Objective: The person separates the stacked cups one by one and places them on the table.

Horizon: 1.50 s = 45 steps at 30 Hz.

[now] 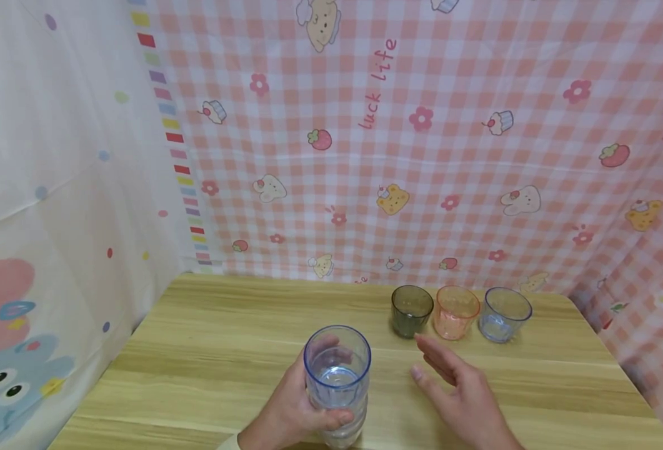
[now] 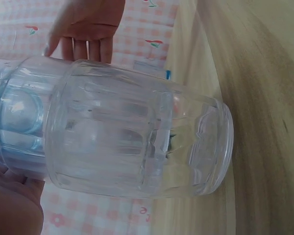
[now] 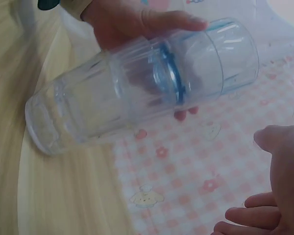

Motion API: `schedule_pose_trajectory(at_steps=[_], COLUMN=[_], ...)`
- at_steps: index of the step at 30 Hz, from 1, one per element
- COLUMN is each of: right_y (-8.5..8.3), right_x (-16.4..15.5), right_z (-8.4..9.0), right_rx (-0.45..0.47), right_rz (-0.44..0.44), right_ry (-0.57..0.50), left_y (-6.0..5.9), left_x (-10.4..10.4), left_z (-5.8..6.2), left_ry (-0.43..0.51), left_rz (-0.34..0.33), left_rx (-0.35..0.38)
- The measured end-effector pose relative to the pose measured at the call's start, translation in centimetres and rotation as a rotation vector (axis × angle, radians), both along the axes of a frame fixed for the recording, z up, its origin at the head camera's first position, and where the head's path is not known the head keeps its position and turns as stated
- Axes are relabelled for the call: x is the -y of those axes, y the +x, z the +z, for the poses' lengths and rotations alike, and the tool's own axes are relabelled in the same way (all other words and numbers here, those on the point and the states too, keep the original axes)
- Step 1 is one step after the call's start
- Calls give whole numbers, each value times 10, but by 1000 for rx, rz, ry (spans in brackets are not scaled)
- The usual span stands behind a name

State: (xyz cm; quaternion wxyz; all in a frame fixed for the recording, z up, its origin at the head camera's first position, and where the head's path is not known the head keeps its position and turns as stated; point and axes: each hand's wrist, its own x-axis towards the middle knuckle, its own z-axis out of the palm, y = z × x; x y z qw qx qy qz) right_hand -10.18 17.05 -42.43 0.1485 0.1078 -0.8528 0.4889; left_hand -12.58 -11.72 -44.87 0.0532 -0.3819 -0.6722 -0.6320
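Note:
My left hand grips the upper part of a tall stack of clear cups, thumb on the near side and fingers round the back. The top cup has a blue rim and sits nested in a plain clear one. In the right wrist view the stack stands upright, its base close over the tabletop. My right hand is apart from the stack, to its right, palm facing it with fingers loosely extended and holding nothing. Just beyond its fingertips is a grey cup.
An orange cup and a blue-rimmed cup stand in a row beside the grey one at the table's back right. The wooden table backs onto a pink checked cloth; a white patterned cloth hangs at left.

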Motion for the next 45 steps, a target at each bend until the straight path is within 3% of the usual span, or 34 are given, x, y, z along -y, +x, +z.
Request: schedule_pose_trajectory(at_steps=[5,14,28,39,45], right_y=[4,8,6,4,2], right_x=[6,17,40,52,58], right_z=[6,19,24,23,23], right_rx=[-19,53,-93,-16,-44], right_rz=[75,271,491,516,525], right_ry=[11,-131,-211,-224,-222], left_y=[1,5,-2,2,3], left_x=[2,4,3,1,1], left_z=[-3,-1,-5,-6,-6], left_ry=[0,-14,-28,-5,17], left_rz=[2,4,-26,-47,-68], left_rx=[16,185,136,176,220])
